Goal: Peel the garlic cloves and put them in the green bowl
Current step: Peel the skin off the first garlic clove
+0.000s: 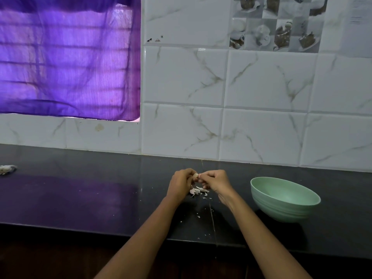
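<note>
- I see my left hand (181, 184) and my right hand (216, 181) raised together just above the dark, glossy stone desk (100, 198), knuckles toward the tiled wall.
- Between them sits a small pale garlic clove (195, 176); the left fingers (188, 174) are curled round it, and the right fingers (203, 175) pinch at its right side, where a scrap of skin shows.
- Whether the clove is fully peeled I cannot tell; it is too small in my view.
- Directly under the hands lies a little heap of white, papery garlic peel (198, 191) on the desk, with tiny flakes scattered nearer the front edge.
- The pale green, round plastic bowl (281, 200) stands on the desk to the right of my right forearm, well apart from the clove; I can see no cloves on the part of its inside that shows.
- At the far left edge of the desk lies a small whitish clump (7, 169), too blurred for me to name.
- Behind the desk rises a wall of white marble-patterned tiles (261, 87), and to the left hangs a purple translucent curtain (66, 57) over a window.
</note>
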